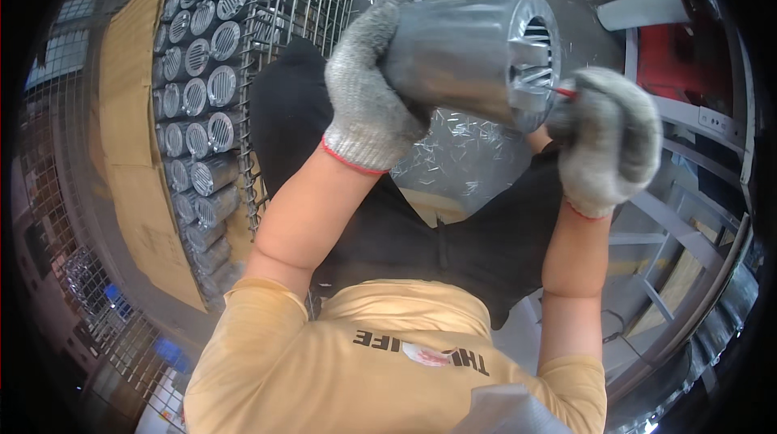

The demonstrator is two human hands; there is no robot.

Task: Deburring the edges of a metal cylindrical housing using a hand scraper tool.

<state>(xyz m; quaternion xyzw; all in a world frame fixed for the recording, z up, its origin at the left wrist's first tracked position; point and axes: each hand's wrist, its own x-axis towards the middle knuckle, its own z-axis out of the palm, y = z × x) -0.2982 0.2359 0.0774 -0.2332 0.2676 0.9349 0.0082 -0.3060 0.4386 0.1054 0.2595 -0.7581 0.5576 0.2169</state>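
A grey metal cylinder (453,54) with a slotted end face lies sideways in front of me, its slots turned to the right. My left hand (368,82), in a grey knit glove, is wrapped round its left end and holds it up. My right hand (611,131), gloved alike, is closed just off the slotted end. A thin tool with a red part (564,93) sticks out of its fingers, its tip at the slots. The tool's handle is hidden in the glove, so its exact kind cannot be made out.
On the left, a wire cage (287,5) holds many similar slotted cylinders (197,58) stacked beside a cardboard sheet (133,135). Metal slivers (453,155) litter the grey floor. At right stand a metal frame (676,228), a pale cylinder (643,9) and a red surface (680,62).
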